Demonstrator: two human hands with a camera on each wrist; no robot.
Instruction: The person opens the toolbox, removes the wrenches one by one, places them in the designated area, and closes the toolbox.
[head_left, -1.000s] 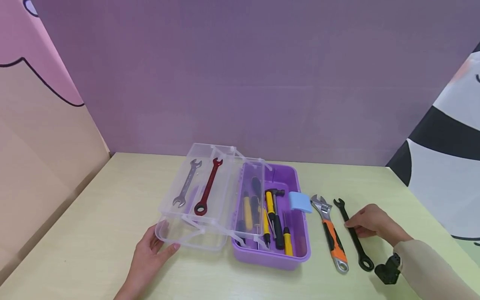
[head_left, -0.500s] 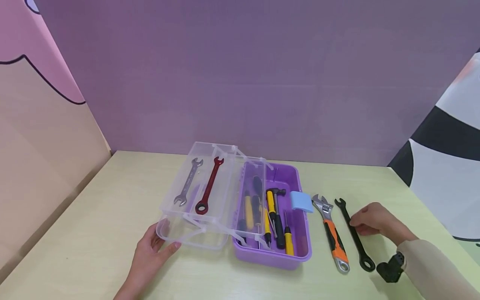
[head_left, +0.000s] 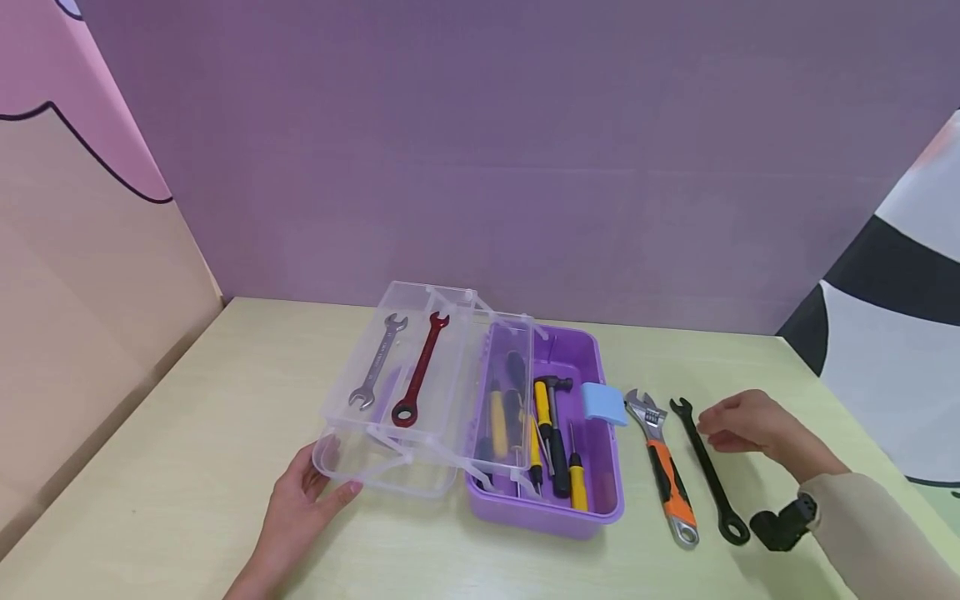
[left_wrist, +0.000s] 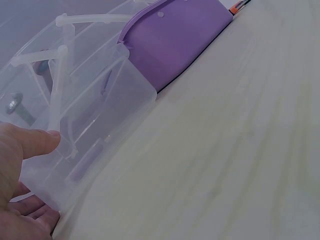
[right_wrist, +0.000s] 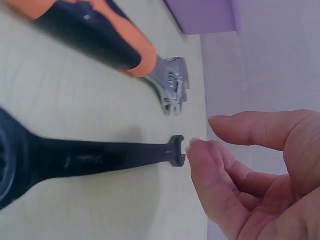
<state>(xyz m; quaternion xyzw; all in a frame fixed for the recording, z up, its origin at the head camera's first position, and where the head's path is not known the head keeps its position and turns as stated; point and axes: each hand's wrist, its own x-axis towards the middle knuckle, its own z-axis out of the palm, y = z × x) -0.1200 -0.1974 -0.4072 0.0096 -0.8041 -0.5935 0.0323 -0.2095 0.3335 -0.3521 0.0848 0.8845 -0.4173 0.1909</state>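
Observation:
My left hand (head_left: pixel 300 508) grips the front left corner of the toolbox's clear lid (head_left: pixel 423 483), thumb on one side and fingers beneath. A silver wrench (head_left: pixel 378 362) and a dark red ratchet wrench (head_left: pixel 420 371) lie on the clear tray of that lid. Over the table at the right, my right hand (head_left: pixel 757 429) hovers beside a black ratchet wrench (head_left: pixel 708 467). In the right wrist view its thumb and fingertips (right_wrist: pixel 200 150) are apart and hold nothing. An orange-and-black adjustable wrench (head_left: pixel 663 475) lies just left of the black one.
The purple toolbox (head_left: pixel 543 521) stands mid-table with its lid folded to the left. Inside are a hammer (head_left: pixel 555 442), a yellow-handled screwdriver (head_left: pixel 577 483) and several other tools, some seen through clear plastic. A light blue latch (head_left: pixel 604 403) sticks out on the right wall.
My right hand has let go of the black wrench's shaft and lifted slightly up and away from it. The wrench stays on the table. My left hand keeps its place at the lid.

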